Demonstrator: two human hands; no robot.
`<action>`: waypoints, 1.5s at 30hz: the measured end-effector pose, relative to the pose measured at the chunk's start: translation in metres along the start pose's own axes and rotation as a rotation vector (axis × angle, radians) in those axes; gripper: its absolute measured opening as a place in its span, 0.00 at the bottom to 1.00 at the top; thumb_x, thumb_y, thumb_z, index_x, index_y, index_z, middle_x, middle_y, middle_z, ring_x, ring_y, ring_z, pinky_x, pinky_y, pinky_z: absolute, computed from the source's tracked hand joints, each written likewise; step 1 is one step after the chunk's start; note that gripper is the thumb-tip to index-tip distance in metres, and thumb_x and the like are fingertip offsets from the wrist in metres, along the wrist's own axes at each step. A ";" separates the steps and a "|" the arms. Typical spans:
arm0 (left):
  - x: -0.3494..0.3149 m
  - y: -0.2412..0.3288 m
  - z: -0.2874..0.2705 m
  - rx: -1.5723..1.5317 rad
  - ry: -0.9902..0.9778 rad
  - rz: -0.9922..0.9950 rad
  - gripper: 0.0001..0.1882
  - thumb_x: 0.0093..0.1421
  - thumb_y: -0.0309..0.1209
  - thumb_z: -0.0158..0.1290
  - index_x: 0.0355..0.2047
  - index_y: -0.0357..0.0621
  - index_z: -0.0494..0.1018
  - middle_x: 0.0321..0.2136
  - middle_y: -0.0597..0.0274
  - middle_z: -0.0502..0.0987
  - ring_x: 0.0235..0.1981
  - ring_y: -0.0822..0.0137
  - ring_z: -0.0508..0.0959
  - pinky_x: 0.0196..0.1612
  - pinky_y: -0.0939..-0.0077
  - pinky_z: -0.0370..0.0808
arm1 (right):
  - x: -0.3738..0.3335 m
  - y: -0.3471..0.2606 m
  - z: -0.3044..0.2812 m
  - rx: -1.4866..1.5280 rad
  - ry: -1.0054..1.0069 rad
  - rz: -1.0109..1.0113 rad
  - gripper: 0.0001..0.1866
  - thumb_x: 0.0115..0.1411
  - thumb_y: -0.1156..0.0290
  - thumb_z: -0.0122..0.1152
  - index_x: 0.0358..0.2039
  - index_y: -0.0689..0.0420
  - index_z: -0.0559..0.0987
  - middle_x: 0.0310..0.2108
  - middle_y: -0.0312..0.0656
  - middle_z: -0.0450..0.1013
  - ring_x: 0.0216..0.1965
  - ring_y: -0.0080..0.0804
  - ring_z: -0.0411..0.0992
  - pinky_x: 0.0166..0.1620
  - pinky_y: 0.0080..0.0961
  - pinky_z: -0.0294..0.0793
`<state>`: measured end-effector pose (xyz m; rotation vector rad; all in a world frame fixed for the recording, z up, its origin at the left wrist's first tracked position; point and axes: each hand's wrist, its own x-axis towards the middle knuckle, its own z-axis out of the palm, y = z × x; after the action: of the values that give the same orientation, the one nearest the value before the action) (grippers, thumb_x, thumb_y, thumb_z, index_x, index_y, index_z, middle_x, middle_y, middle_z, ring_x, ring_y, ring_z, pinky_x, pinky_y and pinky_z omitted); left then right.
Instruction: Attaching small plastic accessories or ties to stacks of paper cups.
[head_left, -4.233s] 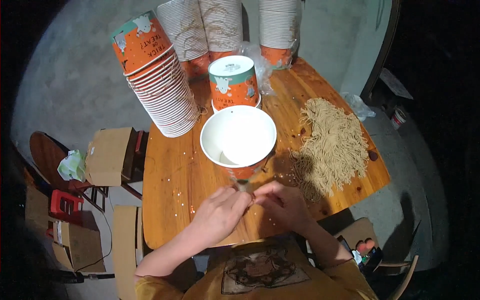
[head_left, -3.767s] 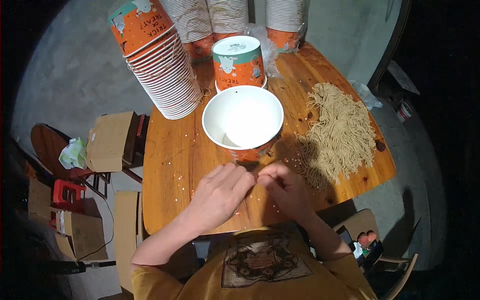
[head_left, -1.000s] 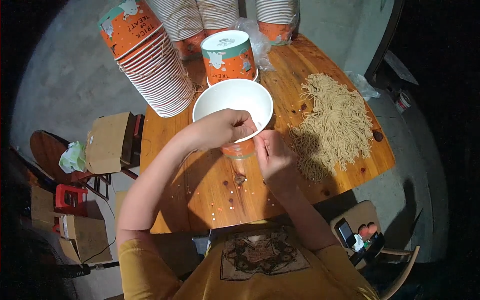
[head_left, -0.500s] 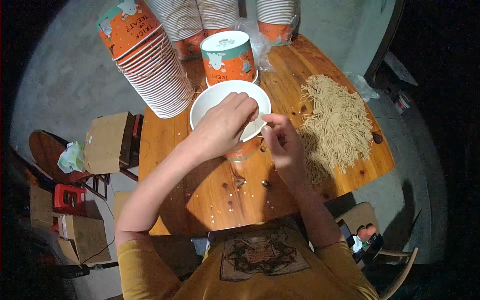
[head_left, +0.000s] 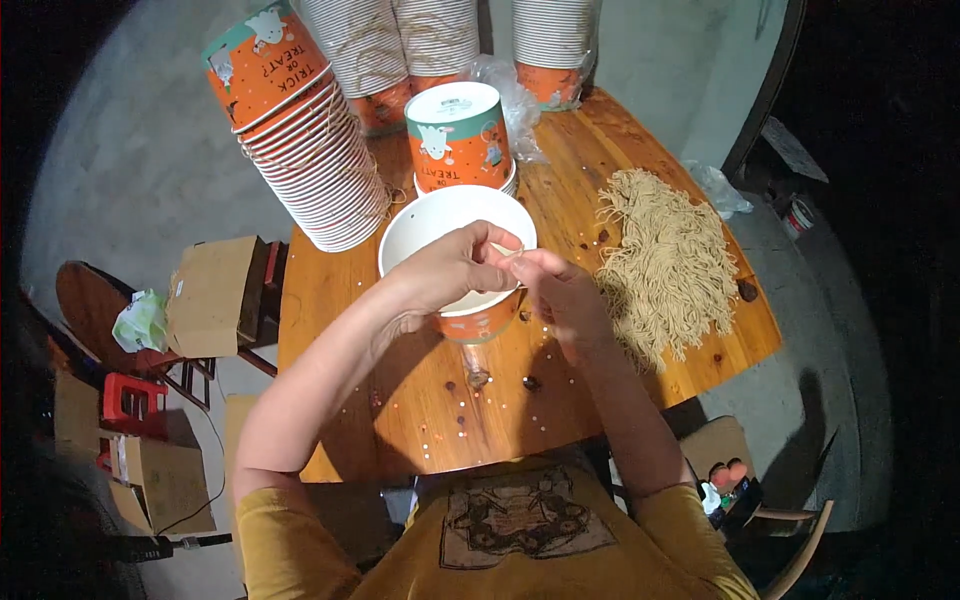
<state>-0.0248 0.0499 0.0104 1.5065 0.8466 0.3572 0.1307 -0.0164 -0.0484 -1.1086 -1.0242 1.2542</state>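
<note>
A white-lined paper bucket, orange and green outside, stands upright on the table in front of me, with a small hole near its rim. Over its opening reaches my left hand, thumb and fingers closed in a pinch at the right side of the rim. My right hand meets it there, its fingertips also pinched. A thin beige cord shows faintly between the fingertips; most of it is hidden by the fingers. Right of my hands lies a heap of cut beige cords.
Behind the bucket stands an upside-down orange bucket on others. A tilted stack of buckets with cords attached leans at the left; more wrapped stacks stand at the back. Small dots litter the wooden table. Cardboard boxes sit left.
My left hand has come up out of the bucket's inside toward its right rim. My right hand has moved left, and the fingertips of both now meet. The view has shifted slightly.
</note>
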 end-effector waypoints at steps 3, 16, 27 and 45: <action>0.006 -0.009 0.003 0.006 0.051 0.038 0.20 0.51 0.22 0.56 0.46 0.37 0.67 0.35 0.65 0.72 0.36 0.75 0.71 0.43 0.83 0.68 | 0.002 0.002 -0.005 0.030 -0.015 0.036 0.12 0.59 0.60 0.56 0.36 0.54 0.79 0.17 0.24 0.61 0.18 0.10 0.55 0.21 0.12 0.53; 0.006 -0.011 0.003 -0.128 0.060 0.130 0.08 0.59 0.29 0.53 0.37 0.39 0.70 0.30 0.67 0.74 0.30 0.78 0.70 0.37 0.85 0.67 | -0.022 -0.044 -0.034 -1.004 -0.116 -0.162 0.14 0.59 0.60 0.55 0.32 0.60 0.74 0.27 0.45 0.73 0.29 0.37 0.73 0.34 0.33 0.70; 0.012 -0.007 0.008 -0.009 0.020 0.139 0.09 0.59 0.27 0.52 0.38 0.37 0.69 0.30 0.66 0.73 0.31 0.76 0.72 0.38 0.83 0.70 | 0.018 -0.066 -0.029 -0.681 -0.275 -0.394 0.14 0.59 0.60 0.54 0.31 0.61 0.74 0.25 0.41 0.69 0.27 0.27 0.69 0.31 0.24 0.68; 0.016 -0.015 0.006 -0.211 -0.111 0.055 0.10 0.59 0.29 0.54 0.40 0.38 0.72 0.33 0.69 0.74 0.32 0.80 0.71 0.37 0.86 0.69 | 0.039 -0.020 -0.034 -0.191 -0.243 -0.291 0.08 0.58 0.67 0.58 0.33 0.58 0.74 0.22 0.26 0.67 0.23 0.10 0.62 0.25 0.10 0.60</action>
<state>-0.0139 0.0557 -0.0086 1.3424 0.6591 0.3873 0.1704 0.0201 -0.0354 -0.9221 -1.4588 1.0880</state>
